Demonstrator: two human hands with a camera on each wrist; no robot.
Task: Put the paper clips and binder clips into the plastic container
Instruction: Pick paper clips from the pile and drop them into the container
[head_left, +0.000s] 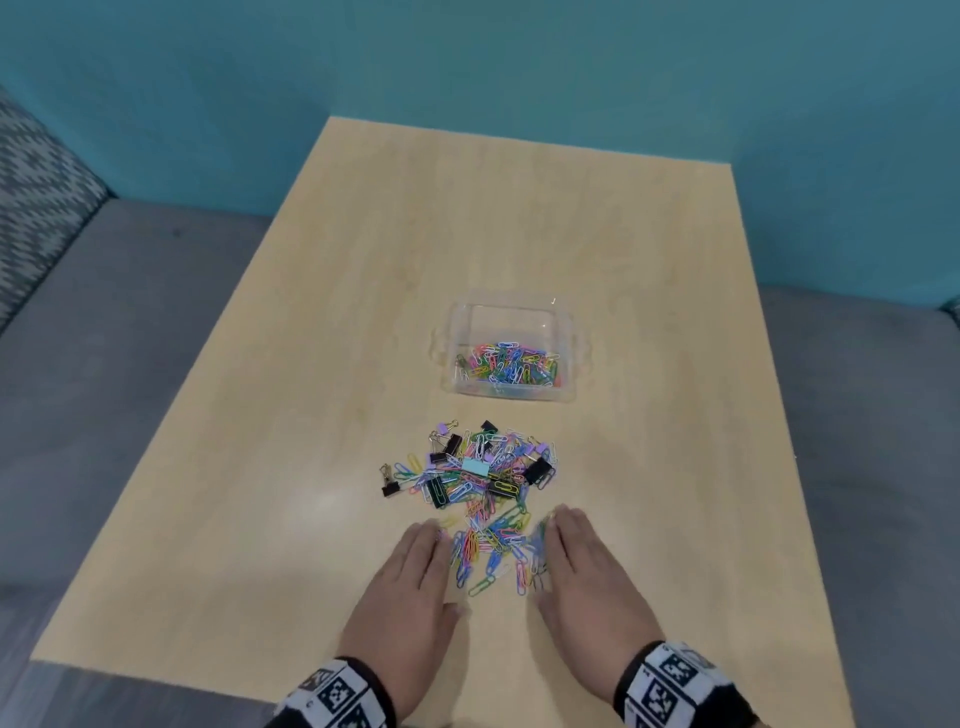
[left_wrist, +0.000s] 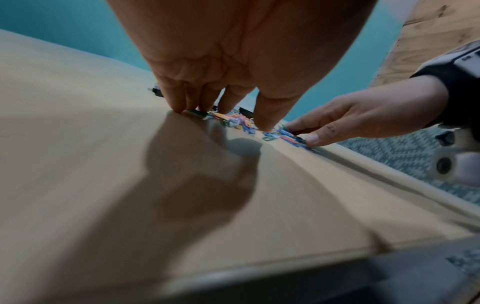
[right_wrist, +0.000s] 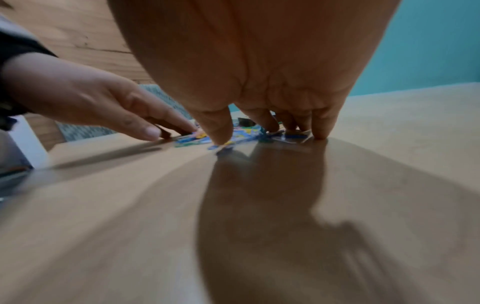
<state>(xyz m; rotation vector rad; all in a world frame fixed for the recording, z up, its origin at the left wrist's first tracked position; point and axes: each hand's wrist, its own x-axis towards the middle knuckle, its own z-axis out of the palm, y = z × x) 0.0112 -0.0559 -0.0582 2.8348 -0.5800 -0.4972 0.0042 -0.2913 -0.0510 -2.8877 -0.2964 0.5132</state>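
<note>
We see left hand (head_left: 410, 577) and right hand (head_left: 582, 566) flat, fingers straight, grasping nothing, flanking loose paper clips (head_left: 491, 545) on table (head_left: 260, 467); binder clips (head_left: 537, 472) behind; container (head_left: 511, 312) beyond, part-filled.

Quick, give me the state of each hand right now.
Left hand: open, fingers straight, fingertips on the loose pile of coloured paper clips.
Right hand: open, fingers straight, touching the same pile, holding nothing.

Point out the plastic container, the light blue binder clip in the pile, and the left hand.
plastic container (head_left: 570, 358): head view, on its clear right wall.
light blue binder clip (head_left: 475, 467): head view, on its body.
left hand (head_left: 410, 587): head view, on the back of the hand.
</note>
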